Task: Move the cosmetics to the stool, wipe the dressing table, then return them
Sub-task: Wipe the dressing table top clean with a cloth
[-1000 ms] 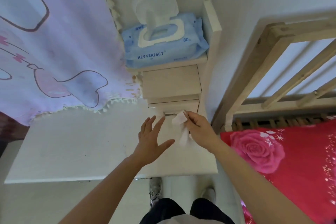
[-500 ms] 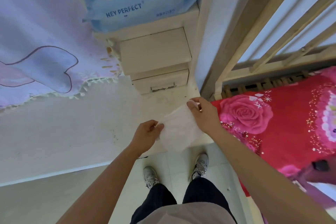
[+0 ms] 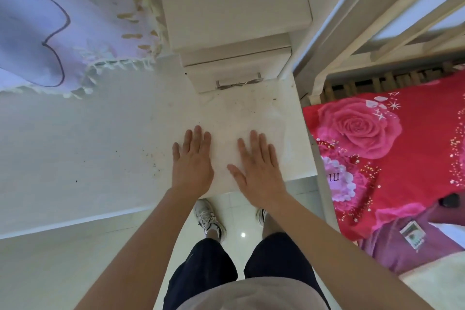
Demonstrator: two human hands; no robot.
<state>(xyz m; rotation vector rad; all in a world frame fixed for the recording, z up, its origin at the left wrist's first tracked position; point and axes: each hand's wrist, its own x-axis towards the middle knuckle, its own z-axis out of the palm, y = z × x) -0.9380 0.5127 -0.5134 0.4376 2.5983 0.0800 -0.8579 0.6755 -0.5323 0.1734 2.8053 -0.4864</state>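
Note:
A thin white wet wipe point(image 3: 241, 123) lies spread flat on the right end of the white dressing table point(image 3: 88, 148). My left hand point(image 3: 192, 161) presses on its left edge with straight fingers. My right hand point(image 3: 259, 166) lies flat on the wipe's right half, fingers spread. Dark crumbs and specks dot the tabletop around the wipe. No cosmetics are in view.
A small drawer unit with a metal handle point(image 3: 239, 82) stands at the table's back right. A lilac fringed cloth point(image 3: 50, 33) hangs over the back left. A wooden bed frame point(image 3: 352, 40) and a red rose bedspread point(image 3: 392, 148) lie close on the right.
Both hands held the unfolded wipe up by its edges; now it lies on the tabletop with both palms flat on it. The view has tilted down, and the wipes pack is out of frame.

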